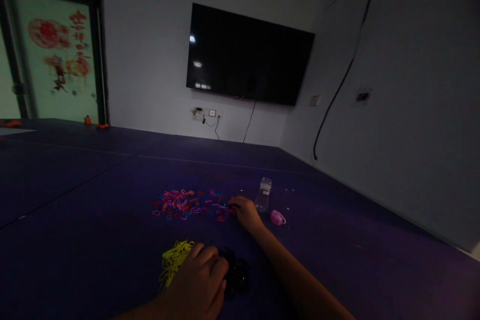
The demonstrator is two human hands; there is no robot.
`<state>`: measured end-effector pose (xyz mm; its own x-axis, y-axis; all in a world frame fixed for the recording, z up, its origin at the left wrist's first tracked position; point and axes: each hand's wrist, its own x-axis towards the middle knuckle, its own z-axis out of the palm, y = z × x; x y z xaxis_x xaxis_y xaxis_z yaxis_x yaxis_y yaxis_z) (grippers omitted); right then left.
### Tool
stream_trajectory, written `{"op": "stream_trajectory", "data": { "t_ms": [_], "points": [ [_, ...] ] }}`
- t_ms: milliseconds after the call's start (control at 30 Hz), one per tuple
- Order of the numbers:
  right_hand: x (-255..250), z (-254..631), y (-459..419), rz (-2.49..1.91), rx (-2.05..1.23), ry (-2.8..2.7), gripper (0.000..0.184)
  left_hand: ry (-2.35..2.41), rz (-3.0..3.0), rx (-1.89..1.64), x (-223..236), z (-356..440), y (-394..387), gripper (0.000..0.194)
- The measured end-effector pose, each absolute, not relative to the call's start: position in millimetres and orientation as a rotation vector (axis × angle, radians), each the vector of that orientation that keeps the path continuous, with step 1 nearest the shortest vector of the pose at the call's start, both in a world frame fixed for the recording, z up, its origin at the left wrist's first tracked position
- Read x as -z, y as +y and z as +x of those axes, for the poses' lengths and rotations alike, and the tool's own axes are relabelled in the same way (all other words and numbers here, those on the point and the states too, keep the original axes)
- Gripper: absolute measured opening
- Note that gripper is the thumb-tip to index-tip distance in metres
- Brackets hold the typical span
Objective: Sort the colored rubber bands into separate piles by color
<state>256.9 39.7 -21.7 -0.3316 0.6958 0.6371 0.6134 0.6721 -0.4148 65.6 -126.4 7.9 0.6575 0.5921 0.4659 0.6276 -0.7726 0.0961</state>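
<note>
My right hand (pixel 245 213) reaches to the right edge of a loose scatter of small pink, red and blue rubber bands (pixel 182 203). Its fingers are bent down and closed at the bands; whatever is between the tips is too small to name. Nearer to me, my left hand (pixel 202 276) is closed, with curled fingers, between a heap of yellow rubber bands (pixel 175 259) and a dark pile of black bands (pixel 237 274). What lies inside its fingers is hidden. Just beyond my right hand stands a clear bottle (pixel 263 196) without its lid, and a pink cap with a loop (pixel 277 217) lies beside it.
Everything rests on a wide dark purple surface (pixel 93 240) with seams. Tiny white bits lie right of the bottle. Small orange objects (pixel 88 120) sit at the far left edge. A television (pixel 249 55) hangs on the back wall, and a black cable (pixel 339 87) runs down the right wall.
</note>
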Motion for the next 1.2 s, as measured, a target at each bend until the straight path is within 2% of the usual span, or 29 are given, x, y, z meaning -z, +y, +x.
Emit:
{"op": "stream_trajectory", "data": {
  "t_ms": [300,667,1200],
  "points": [
    [18.8,257.0,37.6,-1.111,-0.146,-2.147,0.042,-1.012,-2.771,0.752,-5.1,65.8,-126.2,0.012],
    [17.4,255.2,41.1,-1.308,-0.08,-2.177,0.035,-0.972,-2.741,0.796,-2.5,65.5,-124.5,0.009],
    [20.6,258.3,38.5,-1.228,-0.021,-2.12,0.033,-1.003,-2.771,0.814,-6.1,64.1,-123.7,0.01]
  ]
}}
